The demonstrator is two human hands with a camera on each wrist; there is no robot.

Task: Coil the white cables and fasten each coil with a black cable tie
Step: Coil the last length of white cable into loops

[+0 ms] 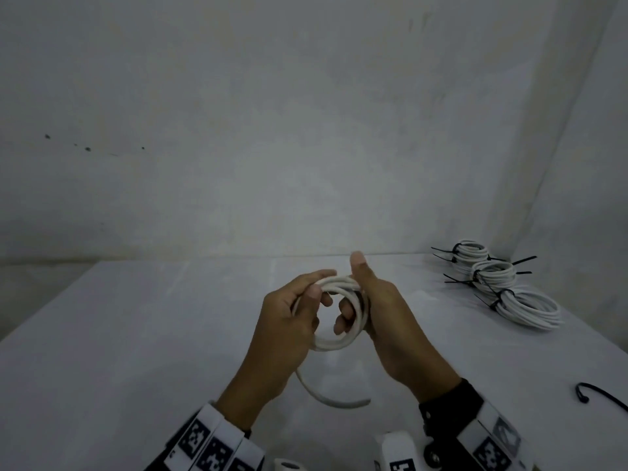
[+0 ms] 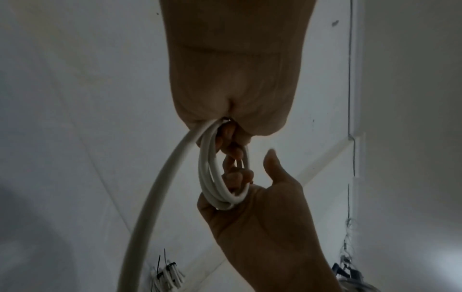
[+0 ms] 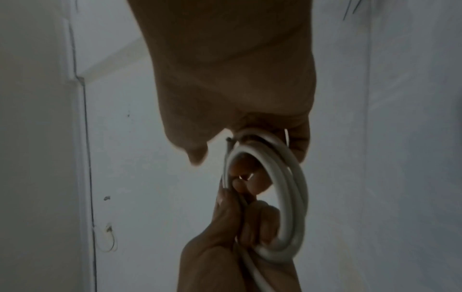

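While both hands hold it above the white table point(image 1: 136, 351), the white cable coil point(image 1: 334, 343) is gripped by left hand point(image 1: 289, 321) and right hand point(image 1: 384, 314); 3 tied coils point(image 1: 503, 283) lie far right; 1 loose black cable tie point(image 1: 601, 396) near right.

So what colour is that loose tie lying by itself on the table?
Black; the loose tie shows best in the head view.

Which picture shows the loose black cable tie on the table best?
The head view: the loose black cable tie lies plainly on the table's right side. Neither wrist view shows it; they show mostly hands and cable.
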